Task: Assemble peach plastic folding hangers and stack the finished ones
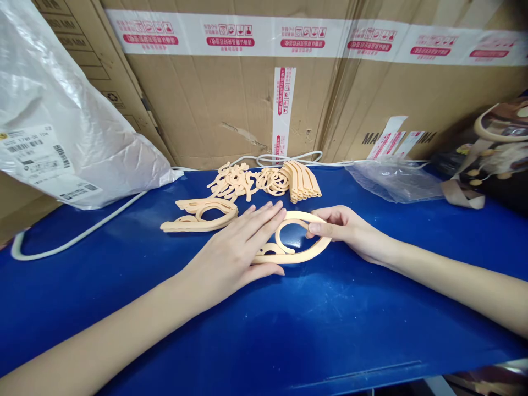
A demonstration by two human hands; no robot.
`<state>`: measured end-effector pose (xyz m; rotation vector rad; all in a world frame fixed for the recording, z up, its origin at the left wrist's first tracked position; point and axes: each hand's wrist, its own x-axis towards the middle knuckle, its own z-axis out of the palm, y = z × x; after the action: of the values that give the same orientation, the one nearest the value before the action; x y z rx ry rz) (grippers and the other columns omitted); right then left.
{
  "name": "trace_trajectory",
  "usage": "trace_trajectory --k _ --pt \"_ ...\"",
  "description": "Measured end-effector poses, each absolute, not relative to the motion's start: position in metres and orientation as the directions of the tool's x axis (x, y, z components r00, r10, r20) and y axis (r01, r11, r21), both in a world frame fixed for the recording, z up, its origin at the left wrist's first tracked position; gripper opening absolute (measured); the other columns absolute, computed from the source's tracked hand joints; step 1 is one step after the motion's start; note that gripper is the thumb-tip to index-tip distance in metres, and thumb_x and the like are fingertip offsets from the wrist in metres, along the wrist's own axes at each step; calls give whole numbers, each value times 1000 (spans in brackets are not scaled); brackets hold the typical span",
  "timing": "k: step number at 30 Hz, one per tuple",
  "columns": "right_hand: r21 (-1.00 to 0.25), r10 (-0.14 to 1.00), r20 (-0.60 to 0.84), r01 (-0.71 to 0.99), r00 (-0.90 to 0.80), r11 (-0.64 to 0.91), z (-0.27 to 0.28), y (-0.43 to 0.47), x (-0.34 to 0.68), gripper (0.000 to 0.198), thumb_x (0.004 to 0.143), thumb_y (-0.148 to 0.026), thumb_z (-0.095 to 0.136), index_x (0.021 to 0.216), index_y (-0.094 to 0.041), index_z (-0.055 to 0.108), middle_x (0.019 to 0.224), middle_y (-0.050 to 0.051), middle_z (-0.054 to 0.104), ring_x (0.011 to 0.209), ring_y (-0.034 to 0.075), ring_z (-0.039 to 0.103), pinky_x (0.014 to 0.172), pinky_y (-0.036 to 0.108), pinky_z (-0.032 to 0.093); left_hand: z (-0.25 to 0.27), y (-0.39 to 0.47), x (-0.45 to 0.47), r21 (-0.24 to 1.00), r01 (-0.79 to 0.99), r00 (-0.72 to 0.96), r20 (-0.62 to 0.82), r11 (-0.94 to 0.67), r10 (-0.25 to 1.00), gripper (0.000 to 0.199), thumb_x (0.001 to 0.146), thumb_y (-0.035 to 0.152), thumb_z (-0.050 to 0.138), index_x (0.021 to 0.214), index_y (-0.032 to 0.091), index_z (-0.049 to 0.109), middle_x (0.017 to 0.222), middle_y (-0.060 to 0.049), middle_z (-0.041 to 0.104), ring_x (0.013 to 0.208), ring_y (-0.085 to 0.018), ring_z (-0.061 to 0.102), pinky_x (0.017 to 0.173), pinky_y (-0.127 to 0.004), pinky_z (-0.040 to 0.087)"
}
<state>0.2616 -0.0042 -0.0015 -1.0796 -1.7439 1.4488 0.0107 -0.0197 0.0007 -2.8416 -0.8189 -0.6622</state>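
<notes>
Pinching beige pc [307, 257]: R hand [340, 224]. L hand [243, 243] atop.

The blue table [297, 330] carries heaped beige parts [237, 180] at twelve o'clock, beige frames [198, 224] at ten, clear plastic [391, 181] at two, white cable [82, 237] at nine.

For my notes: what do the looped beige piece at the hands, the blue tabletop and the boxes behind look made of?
Looped piece: probably smooth plastic, judging by its even color and rounded edges, though painted wood isn't ruled out.
Tabletop: glossy, showing reflections; perhaps plastic sheeting or a painted board.
Boxes: almost certainly cardboard, given the matte brown, creased and scuffed surface.
</notes>
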Motion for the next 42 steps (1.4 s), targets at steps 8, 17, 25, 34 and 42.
trace_trajectory --k 8,17,25,34,42 --pt "-985 863 -112 169 -492 -32 0 -5 262 25 79 -40 68 78 -15 65 63 -4 47 54 7 33 51 24 23 -5 -15 11 22 510 754 469 -860 459 80 87 57 48 148 16 18 150 -16 36 141 -26 28 113 -51 29" --pt "-978 830 -92 207 -550 29 2 -5 261 28 80 -41 67 75 -14 65 60 -5 42 52 6 30 48 23 19 4 -24 8 14 522 736 499 -853 458 67 85 46 61 139 14 37 136 -14 54 122 -26 54 102 -41 47" --pt "-969 845 21 198 -535 150 1 -6 258 50 93 -57 40 73 -16 61 50 -5 43 44 7 36 45 23 29 10 -26 10 121 555 713 440 -823 545 67 80 39 65 135 10 42 131 -14 56 117 -25 56 99 -38 49" --pt "-710 831 207 505 -517 491 -2 -2 265 32 95 -43 45 103 -18 63 71 0 58 64 13 53 61 25 42 66 1 -22 81 664 622 493 -743 609 58 87 39 53 139 17 41 127 -8 53 107 -20 56 95 -35 48" --pt "-200 617 316 584 -721 786 -4 -5 260 30 94 -36 49 116 -20 61 123 9 58 109 23 54 93 40 42 48 45 -102 154 815 489 335 -558 806 61 78 59 62 130 27 54 121 0 62 99 -25 60 92 -44 51"
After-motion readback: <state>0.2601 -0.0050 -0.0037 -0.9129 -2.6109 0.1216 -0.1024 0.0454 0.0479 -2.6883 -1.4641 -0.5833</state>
